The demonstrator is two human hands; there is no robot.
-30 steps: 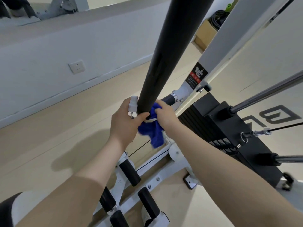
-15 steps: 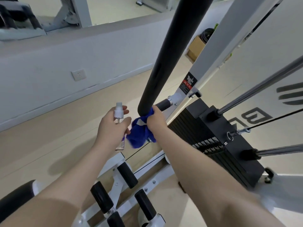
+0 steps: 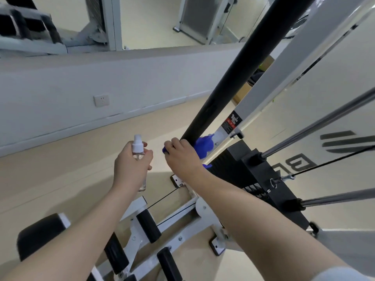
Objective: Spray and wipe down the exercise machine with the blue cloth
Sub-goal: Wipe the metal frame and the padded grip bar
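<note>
A thick black bar (image 3: 233,78) of the exercise machine slants down from the upper right to mid-frame. My right hand (image 3: 180,157) grips the blue cloth (image 3: 203,145) and presses it around the bar's lower end; most of the cloth is hidden behind the hand and bar. My left hand (image 3: 129,165) holds a small clear spray bottle (image 3: 138,147) with a white nozzle upright, a short way left of the bar and apart from it.
The black weight stack (image 3: 263,179) with chrome guide rods (image 3: 316,128) stands right of the bar. The white frame with black foam rollers (image 3: 148,226) lies below my arms. A black seat pad (image 3: 38,234) is at lower left. A grey low wall with a socket (image 3: 101,100) runs behind.
My left hand with the spray bottle has pulled away leftward from the bar. My right hand has slid the cloth to the far side of the bar's end. The view tilted up.
</note>
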